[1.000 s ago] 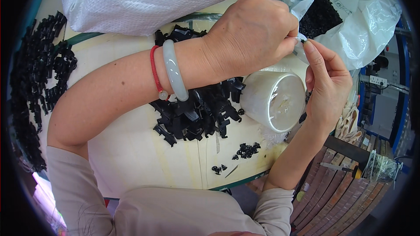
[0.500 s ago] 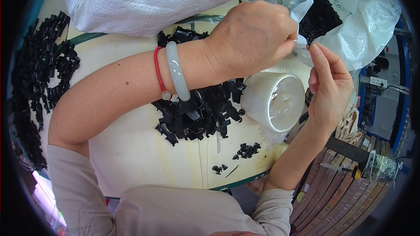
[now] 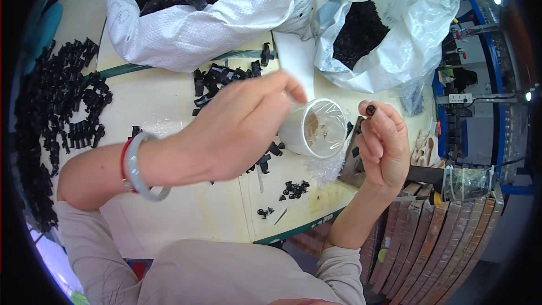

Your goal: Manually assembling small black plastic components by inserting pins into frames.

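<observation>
My left hand (image 3: 237, 130) hovers over the table, its thumb and fingertips pinched together just above the rim of a white cup (image 3: 313, 130) lined with clear film. Nothing shows between those fingertips. A pale bangle and a red band (image 3: 138, 172) sit on that wrist. To the right of the cup, my right hand (image 3: 384, 144) is curled, pinching a small black plastic part (image 3: 370, 110) between thumb and forefinger. A pile of black plastic clips (image 3: 220, 82) lies on the cream table (image 3: 169, 107) behind my left hand.
A white woven sack (image 3: 214, 28) full of black clips lies at the back. Beside it is a clear plastic bag (image 3: 406, 17) of small black pieces. More clips (image 3: 62, 107) spread along the left. A few black bits (image 3: 293, 189) lie near the green table edge (image 3: 299, 229). Wooden slats (image 3: 429, 237) stand lower right.
My hands have come apart: the right keeps the small black part while the left has drawn back over the cup. The view has tilted toward the back of the table.
</observation>
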Demonstrator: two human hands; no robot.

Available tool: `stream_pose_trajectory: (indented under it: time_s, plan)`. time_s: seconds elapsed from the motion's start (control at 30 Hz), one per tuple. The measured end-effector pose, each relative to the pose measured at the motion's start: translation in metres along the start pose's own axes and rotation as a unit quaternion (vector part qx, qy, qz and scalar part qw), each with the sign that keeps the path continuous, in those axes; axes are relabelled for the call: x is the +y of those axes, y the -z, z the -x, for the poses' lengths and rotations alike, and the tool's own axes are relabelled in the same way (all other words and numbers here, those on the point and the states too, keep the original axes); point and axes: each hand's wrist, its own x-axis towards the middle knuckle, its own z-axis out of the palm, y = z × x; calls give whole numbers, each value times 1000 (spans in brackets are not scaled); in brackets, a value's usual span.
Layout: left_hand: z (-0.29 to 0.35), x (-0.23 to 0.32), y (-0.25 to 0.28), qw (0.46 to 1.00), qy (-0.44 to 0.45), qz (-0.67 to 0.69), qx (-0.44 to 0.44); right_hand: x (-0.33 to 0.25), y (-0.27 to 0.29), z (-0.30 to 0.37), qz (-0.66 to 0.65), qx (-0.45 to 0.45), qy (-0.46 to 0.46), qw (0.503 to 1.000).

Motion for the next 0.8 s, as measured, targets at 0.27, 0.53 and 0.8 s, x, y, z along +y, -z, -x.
stream_pose_trajectory:
  time_s: [0.27,0.53,0.8]
  plan:
    - [57,-4,-3,942,191,206,-181,3,-17,25,91,21,36,995]
    - [66,-8,-3,951,186,202,-141,8,-32,40,206,30,114,972]
    - [72,-16,-13,964,152,179,-125,24,-44,56,248,-8,111,962]
